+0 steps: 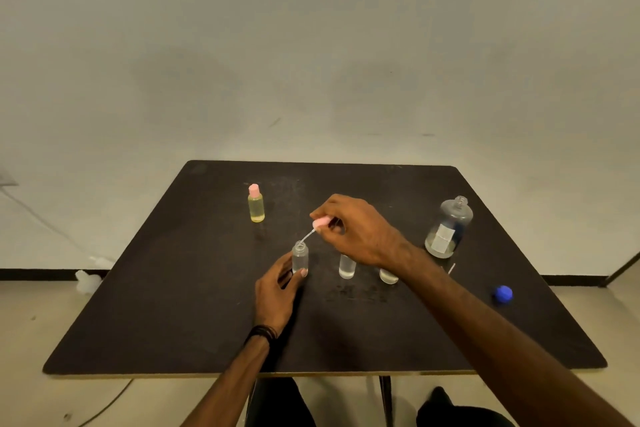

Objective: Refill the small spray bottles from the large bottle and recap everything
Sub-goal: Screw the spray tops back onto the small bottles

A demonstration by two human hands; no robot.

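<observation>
Dark square table point(173, 322). Large clear glass bottle point(449, 227), uncapped, white label, near right edge. Right hand point(356, 229) pinches pink spray cap point(320, 222), tube angled into small clear plastic bottle point(300, 257) mid-table, gripped by left hand point(277, 291). Blue round cap point(502, 294) by right edge.

Clear bottles point(347, 266) beneath right forearm point(450, 291).
</observation>
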